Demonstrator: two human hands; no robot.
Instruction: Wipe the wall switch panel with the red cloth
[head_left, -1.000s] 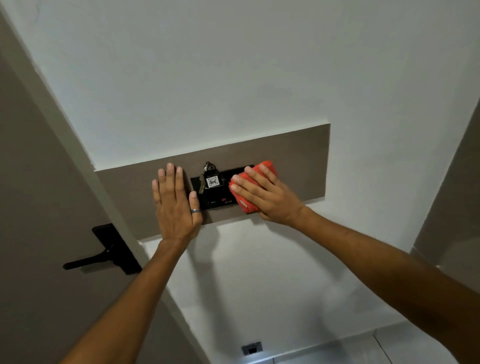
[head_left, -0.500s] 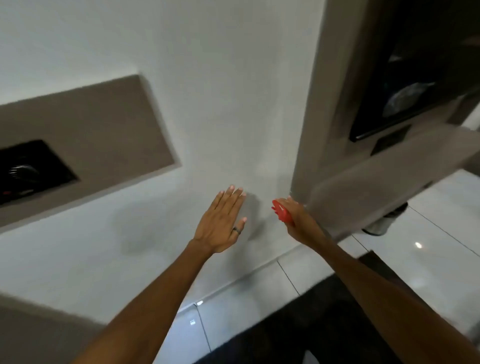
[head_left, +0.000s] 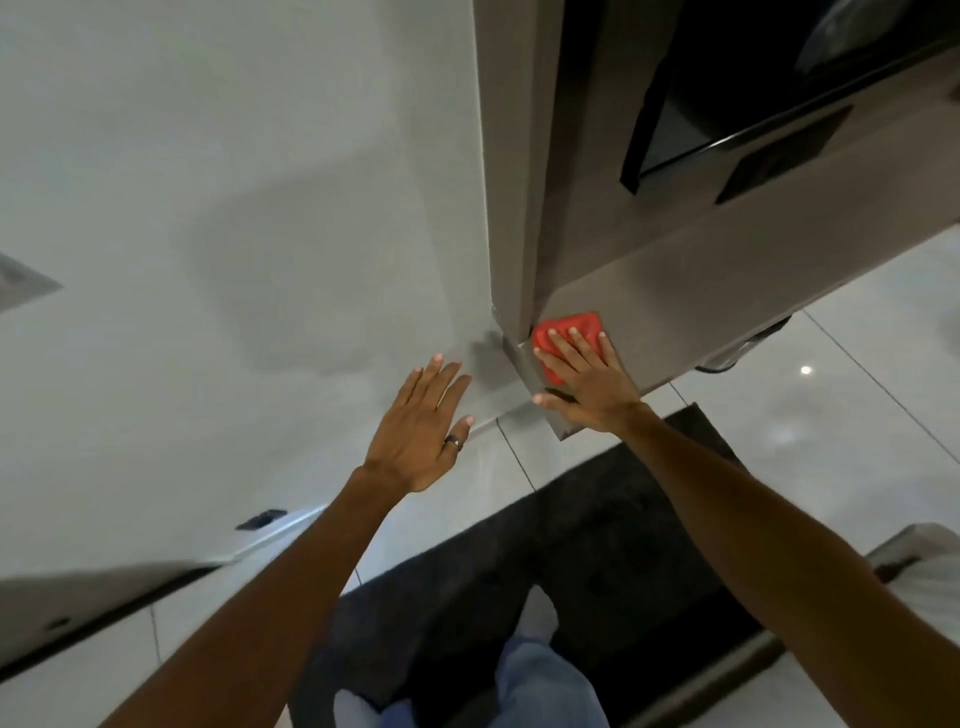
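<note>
The red cloth (head_left: 569, 330) lies folded flat on a grey-brown shelf top (head_left: 675, 312) near its left corner. My right hand (head_left: 587, 379) presses down on the cloth with its fingers spread over it. My left hand (head_left: 421, 431), wearing a ring, is held flat with fingers apart close to the white wall (head_left: 234, 234), holding nothing. The switch panel is out of view; only a corner of the grey wall inset (head_left: 21, 283) shows at the far left.
A dark screen (head_left: 727, 88) sits above the shelf at the upper right. A dark rug (head_left: 571, 561) covers the glossy tiled floor (head_left: 857, 405) below me. A small black socket (head_left: 260, 519) is low on the wall. My jeans-clad legs (head_left: 530, 686) are at the bottom.
My view swung right and down, away from the switch panel. My right hand carried the red cloth off the panel and now presses it flat on the shelf top; my left hand left the wall inset.
</note>
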